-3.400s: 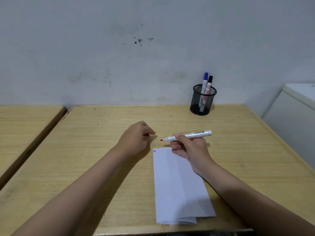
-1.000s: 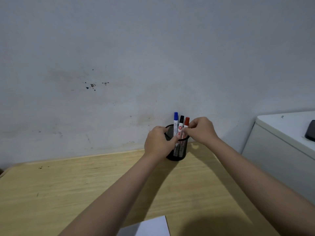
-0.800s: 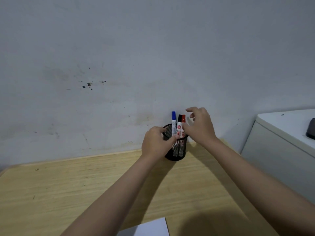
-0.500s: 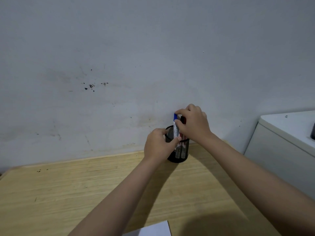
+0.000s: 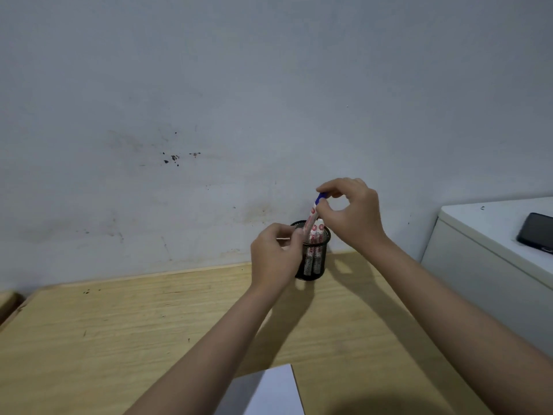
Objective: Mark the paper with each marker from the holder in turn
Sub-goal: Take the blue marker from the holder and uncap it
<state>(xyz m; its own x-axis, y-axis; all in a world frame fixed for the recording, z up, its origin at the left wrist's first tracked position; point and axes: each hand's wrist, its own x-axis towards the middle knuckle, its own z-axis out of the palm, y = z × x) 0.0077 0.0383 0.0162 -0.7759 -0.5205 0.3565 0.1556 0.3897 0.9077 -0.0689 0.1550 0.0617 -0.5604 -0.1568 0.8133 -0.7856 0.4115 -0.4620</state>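
A black mesh holder (image 5: 317, 269) stands at the back of the wooden desk against the wall. My left hand (image 5: 273, 254) grips the holder's left side and rim. Above it, my right hand (image 5: 351, 215) pinches the blue cap end of a blue-capped marker (image 5: 312, 215), which is tilted and partly lifted out of the holder. Another white marker (image 5: 317, 232) stays inside the holder. The folded white paper (image 5: 266, 392) lies at the near edge of the desk, partly out of view.
A wooden desk (image 5: 119, 324) spans the lower view, with a second desk's corner (image 5: 7, 299) at the far left. A white cabinet (image 5: 490, 265) stands on the right with a dark phone (image 5: 537, 236) on top. The grey wall is right behind the holder.
My right hand put the red marker back into the holder, moved to the blue-capped marker, took hold of it and is lifting it. My left hand stayed on the holder.
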